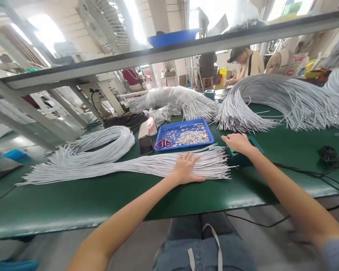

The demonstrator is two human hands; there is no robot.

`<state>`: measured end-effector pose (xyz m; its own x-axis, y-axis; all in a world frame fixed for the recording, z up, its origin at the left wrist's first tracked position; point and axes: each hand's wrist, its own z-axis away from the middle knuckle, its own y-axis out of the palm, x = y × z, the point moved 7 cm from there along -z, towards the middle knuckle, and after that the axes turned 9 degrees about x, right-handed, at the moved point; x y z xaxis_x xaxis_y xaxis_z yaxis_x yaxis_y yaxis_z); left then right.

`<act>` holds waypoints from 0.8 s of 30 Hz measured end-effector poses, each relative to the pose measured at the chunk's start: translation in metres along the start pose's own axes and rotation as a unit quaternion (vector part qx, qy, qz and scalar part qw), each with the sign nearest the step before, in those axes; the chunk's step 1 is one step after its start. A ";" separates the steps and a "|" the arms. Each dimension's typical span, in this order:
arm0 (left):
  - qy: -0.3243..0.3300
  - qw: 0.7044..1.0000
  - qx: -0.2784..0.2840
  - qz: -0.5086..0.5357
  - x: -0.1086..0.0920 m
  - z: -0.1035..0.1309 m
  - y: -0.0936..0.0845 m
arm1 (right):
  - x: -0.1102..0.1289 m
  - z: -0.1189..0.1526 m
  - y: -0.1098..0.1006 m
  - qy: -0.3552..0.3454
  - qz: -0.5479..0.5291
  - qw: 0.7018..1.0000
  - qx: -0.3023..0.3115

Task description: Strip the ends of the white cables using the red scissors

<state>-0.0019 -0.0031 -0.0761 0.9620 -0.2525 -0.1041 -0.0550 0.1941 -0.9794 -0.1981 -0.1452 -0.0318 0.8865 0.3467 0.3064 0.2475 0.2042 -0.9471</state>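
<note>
My left hand (186, 168) lies with fingers spread on a long bundle of light grey cables (147, 162), near its right end. The cable ends fan out to the right of this hand. My right hand (238, 143) rests over a dark green device (252, 145) with a small green light, beside the cable ends; its fingers are partly extended and no object shows in them. Behind the bundle stands a blue tray (183, 124) with many small metal pieces (193, 136) and red-handled scissors (164, 143).
A looped cable bundle (110, 141) lies at left, beside a dark phone (146, 145). Large cable bundles (271, 90) fill the back right. Black cords (307, 171) cross the right side. A metal shelf bar (169, 51) spans above. A person (245, 64) sits beyond.
</note>
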 end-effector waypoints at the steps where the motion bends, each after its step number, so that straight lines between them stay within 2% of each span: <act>1: 0.006 1.000 0.001 0.004 0.000 -0.001 0.000 | -0.003 0.004 0.002 -0.009 0.006 1.000 -0.003; 6: 0.038 0.999 0.017 0.018 0.001 -0.007 -0.001 | -0.009 0.027 0.003 -0.067 0.033 0.997 -0.023; 10: 0.031 0.998 0.044 0.019 0.004 -0.011 -0.002 | -0.013 0.029 -0.004 -0.092 0.033 0.995 -0.034; 12: 0.028 0.998 0.053 0.021 0.005 -0.012 -0.001 | -0.021 0.027 -0.012 -0.101 0.023 0.994 -0.033; 15: 0.034 0.999 0.033 0.021 0.005 -0.012 -0.001 | -0.038 0.025 -0.029 -0.098 0.000 0.994 -0.039; 18: 0.037 0.999 0.012 0.026 0.007 -0.011 0.000 | -0.045 0.019 -0.044 -0.063 -0.026 0.994 -0.080; 21: 0.043 0.998 0.007 0.036 0.008 -0.011 0.003 | -0.027 -0.002 -0.043 -0.017 -0.071 0.989 -0.132; 22: 0.046 0.998 0.003 0.038 0.008 -0.011 0.003 | -0.017 -0.014 -0.035 -0.005 -0.094 0.987 -0.129; 24: 0.053 0.998 -0.009 0.041 0.007 -0.010 0.003 | 0.005 -0.042 -0.010 0.014 -0.145 0.986 -0.085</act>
<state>0.0022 -0.0140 -0.0813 0.9204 -0.3352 -0.2013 -0.1386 0.2017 -0.9696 -0.1794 -0.1839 -0.0248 0.7784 0.2704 0.5665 0.5524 0.1337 -0.8228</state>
